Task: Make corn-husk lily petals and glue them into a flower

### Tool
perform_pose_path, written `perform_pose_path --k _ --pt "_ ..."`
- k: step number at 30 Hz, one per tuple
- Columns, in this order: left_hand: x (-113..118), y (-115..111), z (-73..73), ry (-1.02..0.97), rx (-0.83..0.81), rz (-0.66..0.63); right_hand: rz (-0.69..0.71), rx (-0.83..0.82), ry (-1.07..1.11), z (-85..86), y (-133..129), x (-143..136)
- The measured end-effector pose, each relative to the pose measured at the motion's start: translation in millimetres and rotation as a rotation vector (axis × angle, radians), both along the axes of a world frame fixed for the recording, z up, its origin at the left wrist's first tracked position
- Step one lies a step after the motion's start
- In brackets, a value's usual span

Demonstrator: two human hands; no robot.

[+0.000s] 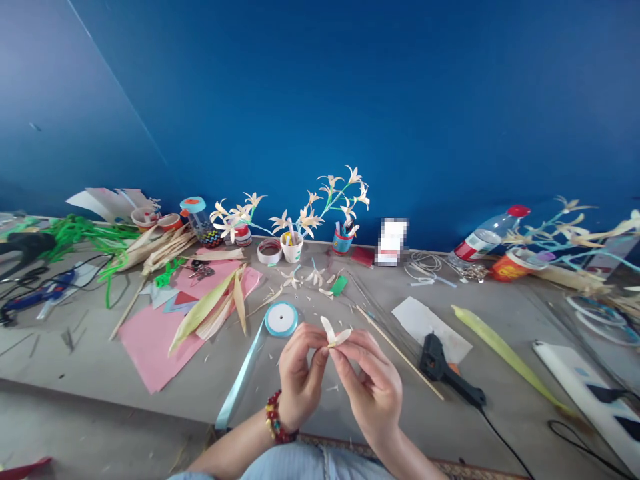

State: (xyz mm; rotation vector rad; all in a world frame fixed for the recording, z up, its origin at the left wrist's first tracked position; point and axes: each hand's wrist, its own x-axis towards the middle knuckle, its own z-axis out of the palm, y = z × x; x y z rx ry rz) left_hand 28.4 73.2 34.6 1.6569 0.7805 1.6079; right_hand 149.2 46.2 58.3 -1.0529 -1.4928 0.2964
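Note:
Between both hands, above the front of the table, is a small flower of pale corn-husk petals (pixel 327 329). My left hand (pixel 303 363) pinches its base from the left with thumb and forefinger; a beaded bracelet circles that wrist. From the other side my right hand (pixel 370 377) pinches the same base, fingertips close to the left ones. Petals stand up and spread over the fingertips, and the base is partly hidden. Just behind my left hand lies a roll of light blue ribbon (pixel 281 319), its loose end trailing toward the table's front edge.
A black glue gun (pixel 443 367) rests on white paper (pixel 425 320) to the right, near a thin stick (pixel 400 353) and a green husk (pixel 510 347). Pink paper (pixel 155 340) with husks (pixel 205 310) lies left. Finished flowers (pixel 307 217) stand in cups along the blue wall (pixel 320 100).

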Motion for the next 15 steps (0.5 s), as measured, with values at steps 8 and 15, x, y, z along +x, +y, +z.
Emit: perform_pose_path --k 8,15 --pt "5.3 -1.3 -5.3 0.004 -0.017 0.051 -0.052 0.053 -0.048 2.3 4.2 -3.9" --pt "8.2 -1.3 -7.9 -0.016 -0.050 0.048 -0.067 0.067 -0.029 -1.0 7.9 -4.9"
